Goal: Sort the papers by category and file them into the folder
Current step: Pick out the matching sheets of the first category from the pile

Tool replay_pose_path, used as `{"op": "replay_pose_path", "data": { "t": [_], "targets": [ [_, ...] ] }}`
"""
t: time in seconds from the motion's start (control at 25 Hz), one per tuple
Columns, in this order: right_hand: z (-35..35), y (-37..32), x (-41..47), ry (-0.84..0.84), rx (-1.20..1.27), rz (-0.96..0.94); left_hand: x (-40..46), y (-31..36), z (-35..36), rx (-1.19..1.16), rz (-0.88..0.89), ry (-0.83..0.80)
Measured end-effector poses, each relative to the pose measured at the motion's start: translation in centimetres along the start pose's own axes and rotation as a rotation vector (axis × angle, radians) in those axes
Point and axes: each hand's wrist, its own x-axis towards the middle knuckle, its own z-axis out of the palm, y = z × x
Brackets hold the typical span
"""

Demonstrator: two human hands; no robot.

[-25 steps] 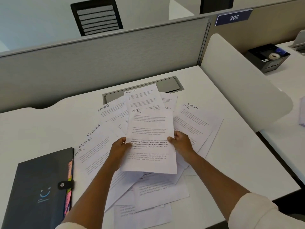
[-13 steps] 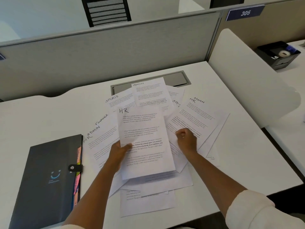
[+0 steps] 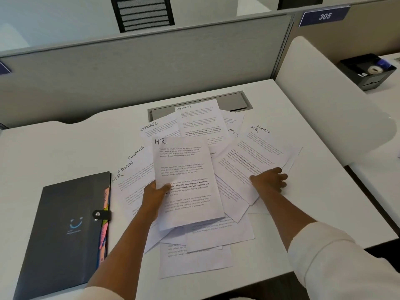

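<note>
Broadly, most of the view is taken up by a white desk (image 3: 281,213), backed by a grey partition panel (image 3: 151,61) on which a blue plate marked 305 (image 3: 324,16) is mounted at the upper right. A closed dark grey folder (image 3: 65,230) with a snap strap and coloured index tabs along its right edge is laid flat on the left part of the desk, just beside the papers and not touched by either hand. A loose fan of printed papers (image 3: 194,252) is spread over the middle of the desk, and the far sheets partly cover a grey cable hatch (image 3: 240,100). Handwritten headings can be read on several sheets: ADMIN, SPORTS, FINANCE and HR. A sheet marked HR (image 3: 186,180) is held raised above the pile, gripped at its left edge by the left hand (image 3: 154,191) with the thumb curled over the front. To the right, a sheet headed HR and ADMIN (image 3: 255,154) is touched at its near corner by the right hand (image 3: 269,179), whose fingers are bent down onto the paper; whether the sheet is pinched or only pressed cannot be told. A black desk organiser (image 3: 368,70) is seen on the neighbouring desk at the far right.
</note>
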Motion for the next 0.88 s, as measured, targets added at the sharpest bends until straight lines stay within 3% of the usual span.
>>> {"op": "replay_pose_path", "data": {
  "t": [0.24,0.52,0.76,0.88],
  "targets": [
    [0.0,-0.9,0.2,-0.004,0.148,0.037,0.3,-0.1,-0.6,0.002,-0.001,0.02],
    [-0.9,1.0,0.8,0.047,0.443,-0.105,0.1,0.0,-0.9,0.002,0.014,0.018],
    [-3.2,1.8,2.6,-0.075,0.702,-0.236,0.0,-0.1,-1.8,0.057,0.034,0.024],
    [-4.6,1.5,2.1,-0.223,0.8,-0.314,-0.3,-0.3,-2.1,0.036,0.054,0.004]
  ]
}}
